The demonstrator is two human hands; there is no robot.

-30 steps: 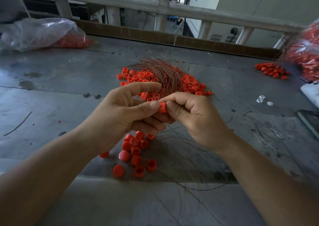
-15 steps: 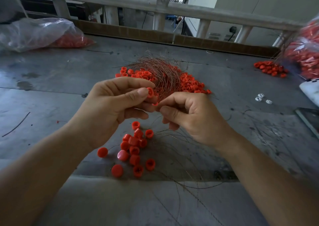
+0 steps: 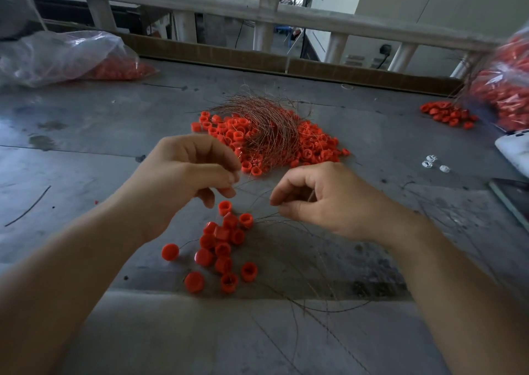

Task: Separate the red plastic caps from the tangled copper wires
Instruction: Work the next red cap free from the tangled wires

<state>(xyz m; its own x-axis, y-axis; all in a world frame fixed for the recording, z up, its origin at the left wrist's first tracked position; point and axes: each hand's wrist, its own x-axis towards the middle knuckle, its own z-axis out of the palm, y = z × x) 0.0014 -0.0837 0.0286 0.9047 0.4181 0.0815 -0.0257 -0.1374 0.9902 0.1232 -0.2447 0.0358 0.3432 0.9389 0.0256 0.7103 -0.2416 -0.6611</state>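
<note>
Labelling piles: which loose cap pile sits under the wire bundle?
The large middle pile, wire bundle draped over it; the near pile has only loose strands.

wire tangle (image 3: 266,128) on far cap pile (image 3: 312,148), loose caps (image 3: 223,248) nearer

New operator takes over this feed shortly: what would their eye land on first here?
The bright heap of red caps at mid-table, with tangled copper wires draped over it, stands out first. Nearer, the left hand and right hand each pinch a thin wire strand above a small cluster of loose caps. A clear bag of caps lies far left, another bag far right.
</note>
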